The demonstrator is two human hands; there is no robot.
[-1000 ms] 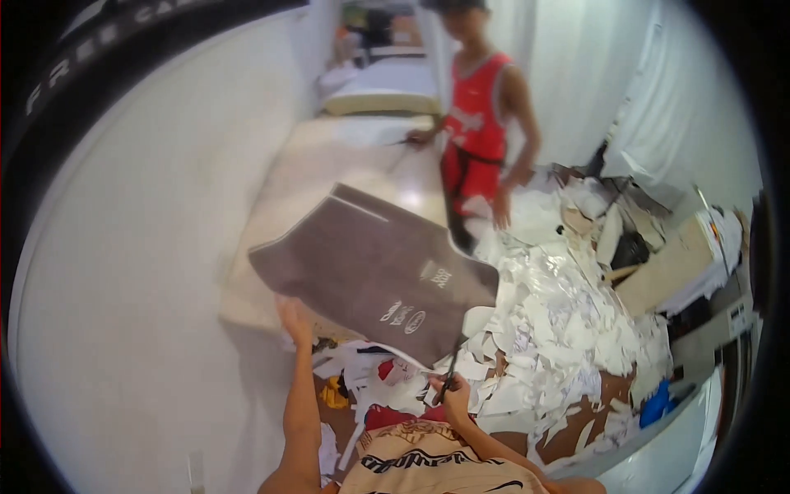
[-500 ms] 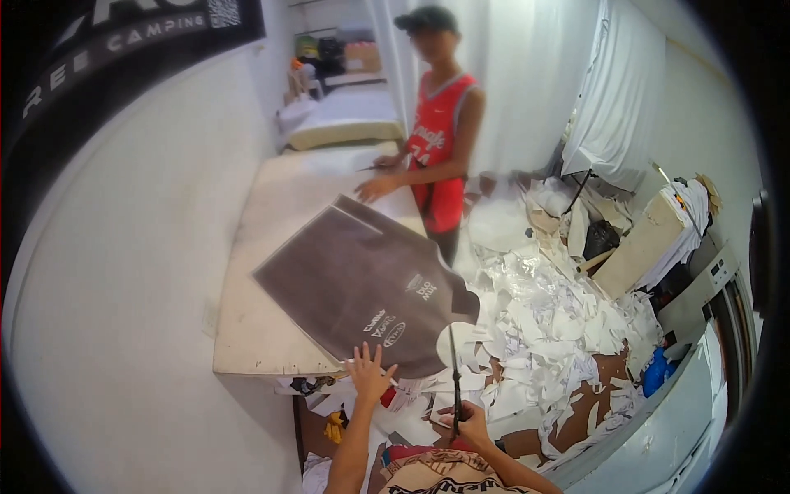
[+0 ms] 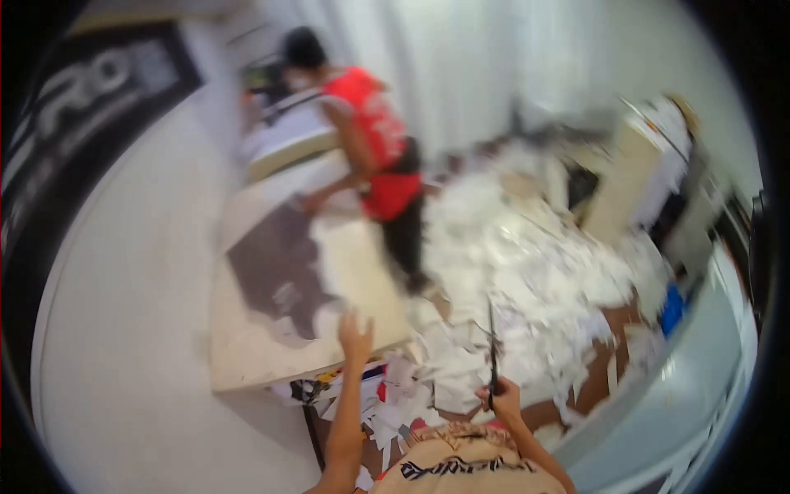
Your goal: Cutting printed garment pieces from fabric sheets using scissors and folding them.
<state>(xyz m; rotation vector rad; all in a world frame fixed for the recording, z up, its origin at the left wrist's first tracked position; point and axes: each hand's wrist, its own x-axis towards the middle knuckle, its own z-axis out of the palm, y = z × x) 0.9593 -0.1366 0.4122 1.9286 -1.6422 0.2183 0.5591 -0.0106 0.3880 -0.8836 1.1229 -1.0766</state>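
Note:
My right hand (image 3: 504, 398) grips long dark scissors (image 3: 494, 354) by the handles, their blades pointing away from me over the paper heap. Over the near edge of the pale table (image 3: 247, 358), my left hand (image 3: 355, 336) is stretched out with its fingers extended and nothing in them. Just beyond its fingertips lies a dark grey cut piece of sheet (image 3: 276, 263), shaped like a garment panel, with small pale prints; motion blurs it. A co-worker in a red sleeveless shirt (image 3: 370, 123) leans over the far end of the table, one hand at the panel's far corner.
White paper scraps (image 3: 510, 255) heap over the floor right of the table. A tall pale board-like block (image 3: 621, 181) leans at the right, near a blue bundle (image 3: 673, 309). A pale glossy surface (image 3: 666, 403) borders the lower right. Another table (image 3: 288, 152) stands at the back.
The grey panel has moved away from me and left, further onto the table. The co-worker has turned and bent over it. My left hand has come off it; the scissors stay in my right.

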